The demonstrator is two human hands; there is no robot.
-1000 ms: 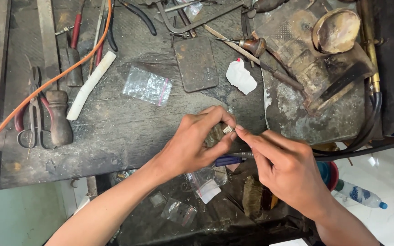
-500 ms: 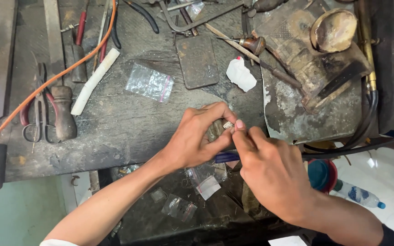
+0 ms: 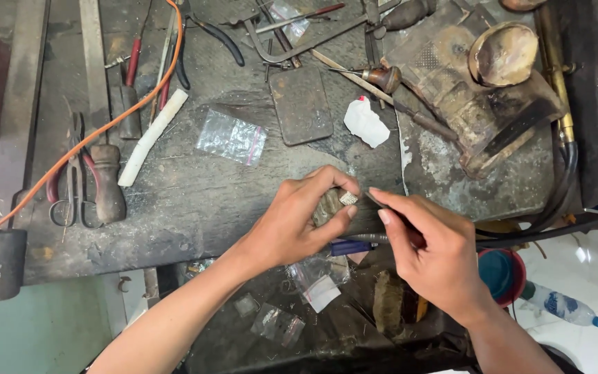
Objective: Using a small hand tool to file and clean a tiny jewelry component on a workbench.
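Observation:
My left hand (image 3: 299, 221) pinches a tiny pale metal piece (image 3: 348, 199) between thumb and forefinger, resting it against a small wooden peg (image 3: 327, 208) at the workbench's front edge. My right hand (image 3: 434, 253) grips a thin dark tool (image 3: 382, 205) whose tip touches the piece from the right. A blue-handled tool (image 3: 351, 246) lies under both hands.
On the dark bench (image 3: 195, 208): a clear plastic bag (image 3: 232, 136), a square metal block (image 3: 302, 104), a white wad (image 3: 366, 122), pliers and scissors (image 3: 70, 187), an orange cable (image 3: 105, 125), a round bowl (image 3: 503, 54). Small bags (image 3: 316, 284) lie in the tray below.
The view has shifted slightly. My hands have stayed together at the bench edge, with the right hand's tool working against the small piece.

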